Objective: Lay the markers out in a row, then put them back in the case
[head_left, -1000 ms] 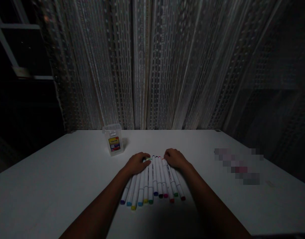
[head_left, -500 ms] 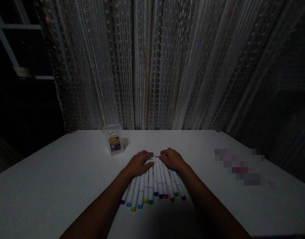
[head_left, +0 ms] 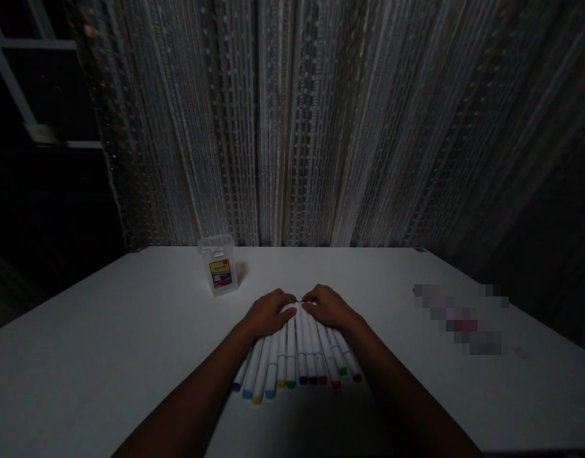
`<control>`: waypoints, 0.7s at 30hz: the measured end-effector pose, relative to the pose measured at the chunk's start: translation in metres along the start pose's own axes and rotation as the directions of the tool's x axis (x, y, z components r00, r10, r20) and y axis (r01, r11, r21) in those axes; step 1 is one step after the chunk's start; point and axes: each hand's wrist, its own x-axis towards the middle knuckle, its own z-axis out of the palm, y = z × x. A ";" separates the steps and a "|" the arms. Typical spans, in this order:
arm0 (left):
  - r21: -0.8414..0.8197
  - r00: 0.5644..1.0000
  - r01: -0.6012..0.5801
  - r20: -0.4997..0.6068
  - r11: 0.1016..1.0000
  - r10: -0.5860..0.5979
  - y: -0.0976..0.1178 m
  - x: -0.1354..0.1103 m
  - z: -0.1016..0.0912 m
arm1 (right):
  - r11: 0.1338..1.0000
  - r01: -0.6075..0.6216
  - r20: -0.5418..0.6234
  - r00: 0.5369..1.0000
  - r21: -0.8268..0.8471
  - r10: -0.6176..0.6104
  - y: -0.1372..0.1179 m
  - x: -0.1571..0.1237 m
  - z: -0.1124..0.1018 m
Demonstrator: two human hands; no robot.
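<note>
Several white markers (head_left: 291,356) with coloured ends lie side by side on the white table, fanned out toward me. My left hand (head_left: 269,313) curls over the far ends of the left-side markers, its thumb and fingers bent around them. From the other side, my right hand (head_left: 328,307) grips the far ends of the right-side markers in the same way. The two hands nearly meet at the top of the fan. Purple, blue, yellow, green, pink and red ends face me. The far tips are mostly hidden under my fingers.
A clear plastic container (head_left: 218,266) with a yellow and blue label stands upright behind my left hand. A blurred-out pinkish item (head_left: 457,321) lies at the right of the table (head_left: 105,356). A beaded curtain (head_left: 292,127) hangs along the table's back edge.
My hands have drawn slightly closer together at the far ends. The near ends of the middle and right-side markers have slid a little toward me and to the right.
</note>
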 end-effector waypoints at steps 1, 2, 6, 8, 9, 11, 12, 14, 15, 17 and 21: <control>0.005 1.000 0.003 0.002 1.000 -0.003 0.000 0.000 0.000 | 1.000 0.002 -0.002 1.000 0.002 -0.002 0.000 0.000 0.000; 0.009 1.000 0.008 0.001 1.000 -0.008 0.000 0.000 0.000 | 1.000 0.006 -0.007 1.000 0.004 -0.006 0.000 0.000 0.001; -0.005 0.999 0.032 -0.028 0.999 -0.032 0.001 -0.001 0.002 | 0.999 0.030 -0.035 0.999 0.012 -0.029 -0.004 -0.001 0.003; -0.023 0.996 0.066 -0.050 0.998 -0.068 0.000 0.000 0.003 | 0.999 0.054 -0.030 0.998 0.010 -0.053 -0.007 -0.001 0.004; -0.027 0.994 0.090 -0.061 0.996 -0.091 0.000 0.000 0.004 | 0.998 0.064 -0.022 0.998 0.004 -0.064 -0.008 -0.001 0.005; -0.026 0.986 0.140 -0.086 0.990 -0.142 -0.002 0.002 0.006 | 0.997 0.077 -0.004 0.997 -0.012 -0.077 -0.010 -0.002 0.006; -0.025 0.980 0.168 -0.103 0.985 -0.170 -0.003 0.003 0.006 | 0.997 0.077 0.003 0.997 -0.017 -0.077 -0.011 -0.002 0.006; -0.045 0.966 0.216 -0.134 0.975 -0.220 -0.005 0.005 0.007 | 0.997 0.076 0.002 0.997 -0.015 -0.076 -0.012 -0.002 0.007; -0.065 0.960 0.231 -0.149 0.971 -0.239 -0.006 0.005 0.006 | 0.997 0.081 -0.003 0.997 -0.008 -0.081 -0.013 -0.002 0.007; -0.116 0.952 0.238 -0.171 0.964 -0.255 -0.008 0.006 0.005 | 0.994 0.110 -0.021 0.994 0.016 -0.109 -0.015 -0.002 0.007; -0.169 0.958 0.225 -0.140 0.960 -0.249 -0.009 0.006 0.000 | 0.978 0.201 -0.009 0.980 0.057 -0.201 -0.021 -0.002 0.008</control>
